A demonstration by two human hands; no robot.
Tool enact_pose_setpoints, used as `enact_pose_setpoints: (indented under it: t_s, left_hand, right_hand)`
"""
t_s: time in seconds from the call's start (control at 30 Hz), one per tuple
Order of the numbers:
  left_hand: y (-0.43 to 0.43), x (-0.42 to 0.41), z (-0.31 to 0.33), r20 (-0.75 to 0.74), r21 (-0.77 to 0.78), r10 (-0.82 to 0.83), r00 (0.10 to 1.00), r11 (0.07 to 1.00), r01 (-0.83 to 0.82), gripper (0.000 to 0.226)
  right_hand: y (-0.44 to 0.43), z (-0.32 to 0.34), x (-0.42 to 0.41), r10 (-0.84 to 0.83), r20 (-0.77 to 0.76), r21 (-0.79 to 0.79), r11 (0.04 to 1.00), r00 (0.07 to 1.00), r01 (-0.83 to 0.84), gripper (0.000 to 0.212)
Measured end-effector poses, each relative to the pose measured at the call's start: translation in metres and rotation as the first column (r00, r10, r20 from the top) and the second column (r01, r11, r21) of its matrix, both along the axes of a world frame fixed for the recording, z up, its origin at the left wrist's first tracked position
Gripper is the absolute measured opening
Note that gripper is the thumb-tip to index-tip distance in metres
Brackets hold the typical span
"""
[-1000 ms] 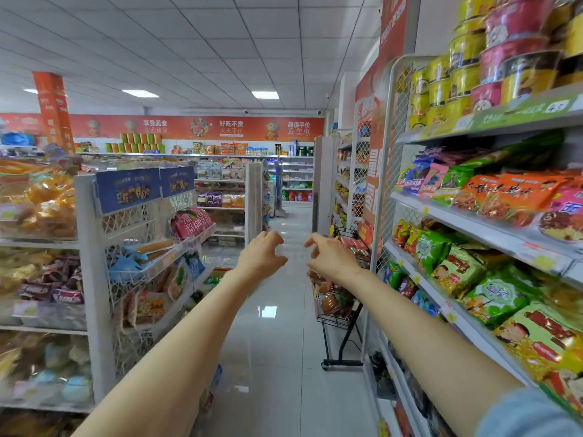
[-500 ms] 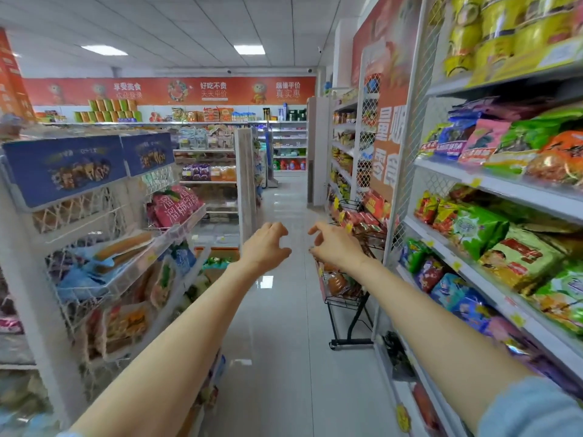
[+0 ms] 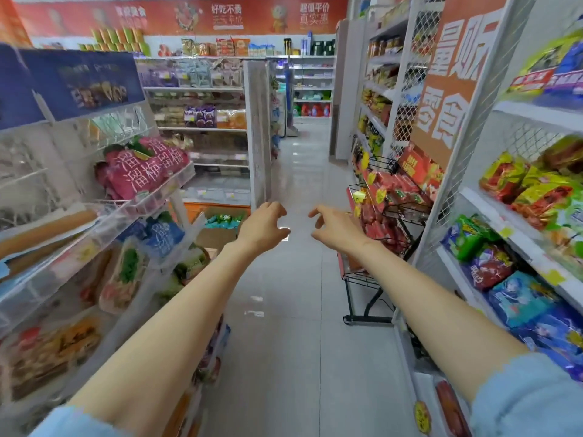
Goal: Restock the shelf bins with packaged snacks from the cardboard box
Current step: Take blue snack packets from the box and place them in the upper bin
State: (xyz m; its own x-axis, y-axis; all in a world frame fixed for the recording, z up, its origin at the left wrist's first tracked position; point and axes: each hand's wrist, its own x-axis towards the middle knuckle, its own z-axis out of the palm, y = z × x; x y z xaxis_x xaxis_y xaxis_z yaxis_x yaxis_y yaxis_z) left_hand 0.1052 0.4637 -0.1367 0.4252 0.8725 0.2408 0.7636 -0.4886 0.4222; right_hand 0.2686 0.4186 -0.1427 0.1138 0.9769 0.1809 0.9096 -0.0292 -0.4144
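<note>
Both my arms reach forward over the aisle floor. My left hand (image 3: 263, 227) and my right hand (image 3: 336, 227) hang side by side with loosely curled fingers and hold nothing. An open cardboard box (image 3: 217, 227) with green and teal snack packs stands on the floor ahead at the left, past the end of the left shelf, just left of my left hand. The left shelf's clear bins (image 3: 151, 197) hold pink plum snack bags (image 3: 143, 170) and blue bags (image 3: 164, 236).
Shelves of snack bags (image 3: 536, 197) line the right side. A black wire rack (image 3: 388, 209) of red packs juts into the aisle at the right. The grey tiled floor (image 3: 293, 310) runs ahead between the shelves toward a back wall of goods.
The view has advanced down the aisle and tipped downward. The shelves have slid closer and the cardboard box has come into sight. Both hands stay empty in front.
</note>
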Motion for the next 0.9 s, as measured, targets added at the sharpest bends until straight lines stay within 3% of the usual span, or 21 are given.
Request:
enact_pose_setpoints:
  t_s: [0.43,0.9]
  left_hand:
    - [0.190,0.083,-0.061,0.004,-0.134,0.103,0.995,0.986,-0.102,0.044]
    - [0.448,0.085,-0.123,0.039,-0.203,0.132,0.990,0.971,-0.122,0.043]
  right_hand:
    - [0.211,-0.049,0.080,0.125,-0.041,-0.134,0.982,0.991,-0.129,0.041]
    - [0.468,-0.103,0.086,0.138,-0.031,-0.211,0.967,0.990,-0.142,0.039]
